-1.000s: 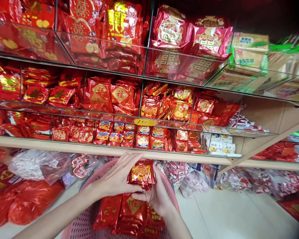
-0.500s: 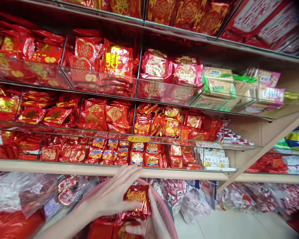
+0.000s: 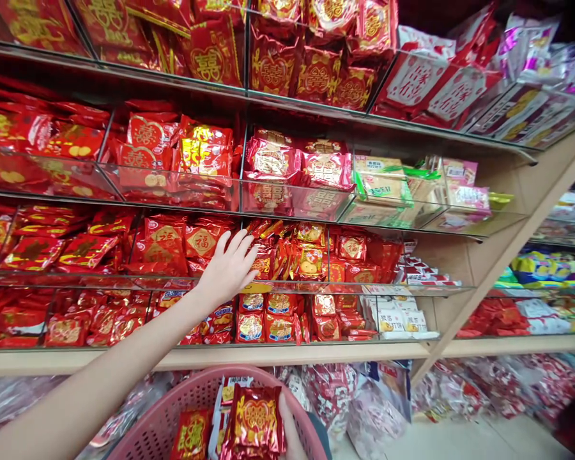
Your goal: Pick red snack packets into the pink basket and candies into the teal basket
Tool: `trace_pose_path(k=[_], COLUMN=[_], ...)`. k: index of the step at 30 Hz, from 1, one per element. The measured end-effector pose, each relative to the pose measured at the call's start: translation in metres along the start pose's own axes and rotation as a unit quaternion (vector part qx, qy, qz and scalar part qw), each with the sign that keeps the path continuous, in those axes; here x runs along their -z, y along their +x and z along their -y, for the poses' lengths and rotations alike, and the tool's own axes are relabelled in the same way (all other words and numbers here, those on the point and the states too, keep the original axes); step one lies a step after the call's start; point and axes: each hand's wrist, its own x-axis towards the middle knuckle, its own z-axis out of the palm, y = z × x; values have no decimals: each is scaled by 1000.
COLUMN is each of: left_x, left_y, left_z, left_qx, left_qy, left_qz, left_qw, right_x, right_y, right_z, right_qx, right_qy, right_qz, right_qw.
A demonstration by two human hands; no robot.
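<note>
Head view, left hand: the left hand (image 3: 227, 263) reaches out with its fingers apart, holding nothing that shows; whether it touches the packets behind it cannot be told.
Shelf by the hand: red packets (image 3: 202, 241) with gold diamonds sit just beside its fingers, and a partly covered yellow tag (image 3: 255, 288) is near its thumb.
Right hand: the right hand (image 3: 291, 431) is clamped on a stack of biscuits (image 3: 256, 415) in red-and-gold wrappers, thumb along the right edge, other fingers hidden.
Biscuits' place: over the pink basket (image 3: 191, 384), inside its rim as seen from above.
Basket contents: a white packet (image 3: 230, 388) and a red-and-gold packet (image 3: 190, 436), left of the stack.
Below the shelves: clear bags (image 3: 374, 409) of goods near the pale floor (image 3: 498, 439).
</note>
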Motion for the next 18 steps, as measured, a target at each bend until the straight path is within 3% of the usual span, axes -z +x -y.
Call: trace_pose_path(k=[11,18], left_x=[2,4], left_y=[-4,-2], left_z=[-2,4], left_qx=[9,7], left_qy=[-17,-79], left_qz=[7,21], left_qw=[1000,997], right_x=[-13,-20], right_y=[-26,-26], right_z=[16,14], right_qx=[73,49], right_qy=[-24,-33], right_qz=[-42,-37], right_qw=[996,998])
